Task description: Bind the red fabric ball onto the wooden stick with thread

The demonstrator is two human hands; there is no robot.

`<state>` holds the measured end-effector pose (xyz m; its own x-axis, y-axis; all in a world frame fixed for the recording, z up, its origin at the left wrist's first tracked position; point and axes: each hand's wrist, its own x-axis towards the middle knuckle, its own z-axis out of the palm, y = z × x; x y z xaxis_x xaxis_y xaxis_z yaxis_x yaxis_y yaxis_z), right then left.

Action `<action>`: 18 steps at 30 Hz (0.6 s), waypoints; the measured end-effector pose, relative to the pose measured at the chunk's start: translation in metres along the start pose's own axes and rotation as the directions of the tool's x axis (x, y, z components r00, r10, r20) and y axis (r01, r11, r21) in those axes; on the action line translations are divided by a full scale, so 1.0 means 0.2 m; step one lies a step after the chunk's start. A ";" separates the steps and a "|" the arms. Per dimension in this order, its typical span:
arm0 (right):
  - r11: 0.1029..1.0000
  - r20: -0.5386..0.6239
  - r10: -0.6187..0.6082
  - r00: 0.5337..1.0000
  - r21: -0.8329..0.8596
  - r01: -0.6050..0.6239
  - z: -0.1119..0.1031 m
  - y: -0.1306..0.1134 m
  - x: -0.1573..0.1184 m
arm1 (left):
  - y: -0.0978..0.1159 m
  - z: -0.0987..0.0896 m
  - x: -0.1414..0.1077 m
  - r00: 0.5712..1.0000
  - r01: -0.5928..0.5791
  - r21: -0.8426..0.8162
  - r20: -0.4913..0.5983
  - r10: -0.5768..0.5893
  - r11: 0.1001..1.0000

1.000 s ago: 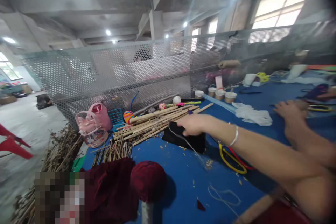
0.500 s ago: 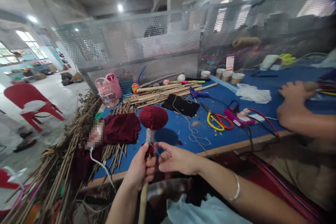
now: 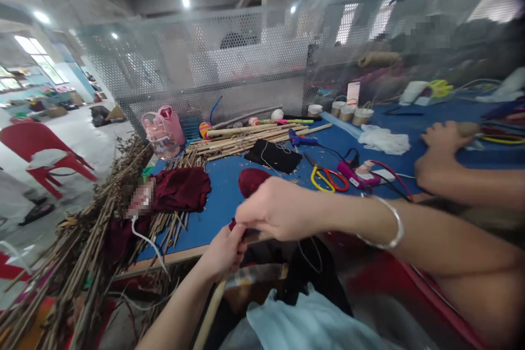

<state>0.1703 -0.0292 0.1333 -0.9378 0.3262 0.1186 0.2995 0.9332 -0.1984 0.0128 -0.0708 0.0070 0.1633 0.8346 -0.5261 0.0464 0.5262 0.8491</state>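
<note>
My left hand (image 3: 223, 251) is closed around a pale wooden stick (image 3: 210, 311), which slants down toward my lap. At the stick's top is a rounded head covered in dark red cloth (image 3: 251, 179), partly behind my right hand (image 3: 274, 206). That right hand, with a bangle on its wrist, pinches just above my left thumb at the neck below the head. A thin pale string (image 3: 314, 254) hangs in a loop beneath it and seems to come from its fingers; the fingertips are hidden. A scrap of dark red cloth (image 3: 232, 224) shows between the hands.
On the blue table (image 3: 221, 175) lie folded dark red cloth (image 3: 180, 188), wooden sticks (image 3: 246, 142), scissors (image 3: 328, 178), a blue glue gun (image 3: 301, 138) and a power strip (image 3: 363, 175). Dry stalks (image 3: 82, 251) spill over the left edge. A co-worker's hand (image 3: 443, 139) rests at right.
My right hand has moved from beside the neck, fingers loosely spread, to over it, now pinching and covering part of the red head. The stick leans more to the right.
</note>
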 end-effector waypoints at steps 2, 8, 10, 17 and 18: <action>0.978 0.075 -0.048 0.996 -0.201 0.062 -0.06 0.04 0.08 | -0.01 0.01 0.03 0.999 0.029 0.018 0.018 -0.030 0.999; 0.935 0.200 -0.100 0.975 -0.317 0.161 -0.09 0.02 0.13 | 0.02 -0.03 0.08 0.997 0.018 0.075 -0.070 -0.013 0.997; 0.956 0.229 -0.048 0.972 -0.273 0.112 -0.06 -0.03 0.08 | 0.03 -0.05 0.08 0.991 -0.037 0.135 -0.121 0.054 0.990; 1.000 0.325 0.001 0.946 -0.025 0.008 -0.04 -0.04 0.01 | 0.05 -0.08 0.09 0.912 -0.292 0.451 -0.135 0.388 0.844; 1.000 0.287 -0.015 0.958 -0.014 0.020 -0.06 -0.02 0.02 | 0.05 -0.07 0.08 0.909 -0.326 0.468 -0.081 0.408 0.821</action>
<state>0.1670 -0.0291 0.1461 -0.9531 0.2554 -0.1627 0.2834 0.9415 -0.1822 0.0022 -0.0501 0.0066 0.0874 0.9868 -0.1362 0.4460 0.0835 0.8911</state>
